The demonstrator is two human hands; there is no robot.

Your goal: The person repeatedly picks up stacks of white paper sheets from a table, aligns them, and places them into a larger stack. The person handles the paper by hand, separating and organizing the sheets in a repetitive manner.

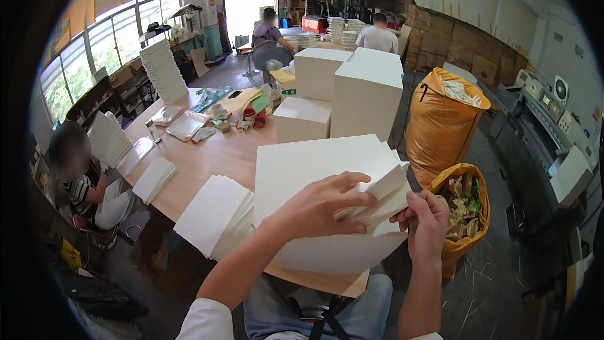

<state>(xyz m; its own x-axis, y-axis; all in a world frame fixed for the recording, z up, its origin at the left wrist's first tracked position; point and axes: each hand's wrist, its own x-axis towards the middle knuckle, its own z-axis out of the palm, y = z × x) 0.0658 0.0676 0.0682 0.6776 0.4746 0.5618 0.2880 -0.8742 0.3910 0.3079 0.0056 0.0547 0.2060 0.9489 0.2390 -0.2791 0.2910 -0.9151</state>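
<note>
White paper sheets with crisp square corners [390, 200] lie at the right-hand edge of a thick, pale, block-like stack [318, 160], their ends bent and parted under the person's hands. One sheet is probably light and springy, while the whole stack must be heavy — best taken from beneath, with the loose leaves lifted by a corner. They look smooth enough to slide on one another and could crease if pinched hard. The bare left hand [327, 201] arches over them, fingers spread well apart, tips resting against the parted edges. The bare right hand [428, 217] has its thumb drawn close to its curled fingers at the corner (whether paper is caught between, I cannot tell).

Left of the stack, a slanted, fanned white pile [217, 214] rests on the smooth, wood-toned tabletop [165, 192]. Beyond stand sharp-edged cream blocks [368, 101]; to the right sags a bulging orange woven-looking sack [434, 135] — wrinkled, soft-sided, filled with pale strips.
</note>
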